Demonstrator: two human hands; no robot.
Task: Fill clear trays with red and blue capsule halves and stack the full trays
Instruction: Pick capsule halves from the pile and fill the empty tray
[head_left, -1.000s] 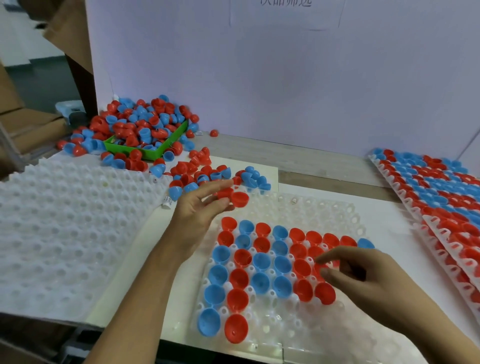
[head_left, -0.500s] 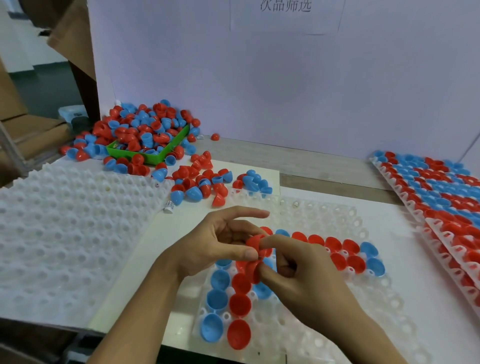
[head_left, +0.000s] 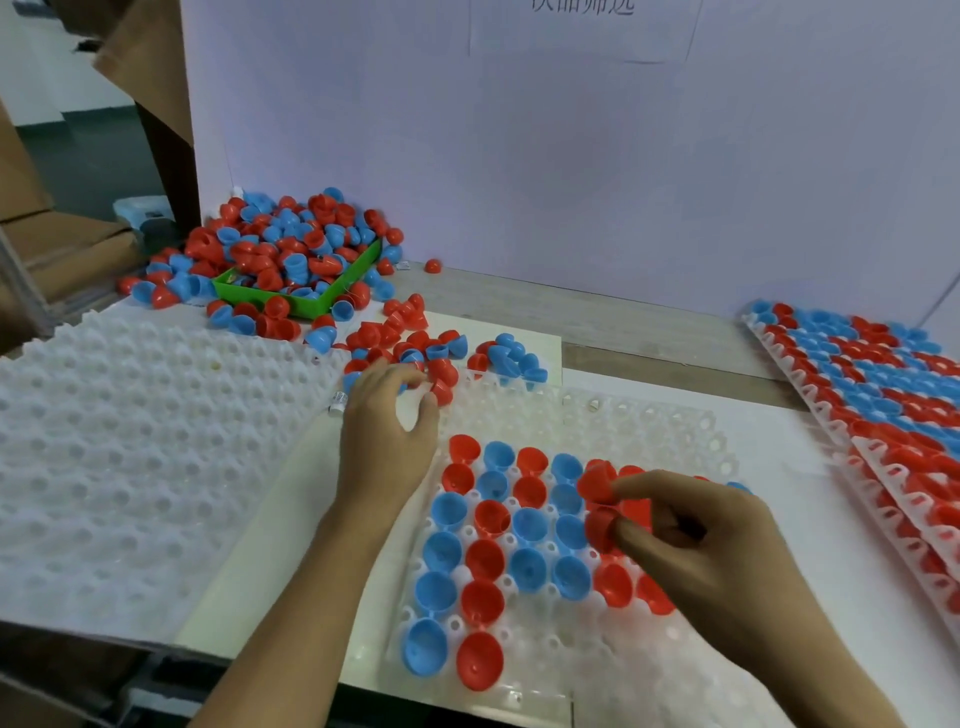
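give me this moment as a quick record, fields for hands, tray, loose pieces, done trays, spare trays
left hand: left hand reaching into the loose halves, fingers curled, grip unclear
right hand: right hand pinching red halves over the tray
tray: clear tray, near-left part filled red and blue, far rows empty
supply: green bin heaped with halves, overflowing
done trays: filled trays at right
spare trays: empty trays at left

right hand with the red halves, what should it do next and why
Probably lower the right hand and seat one of its red halves in an open pocket of the clear tray. It pinches two red halves over the partly filled tray, whose far rows lie bare, while the left hand reaches into the loose pile.
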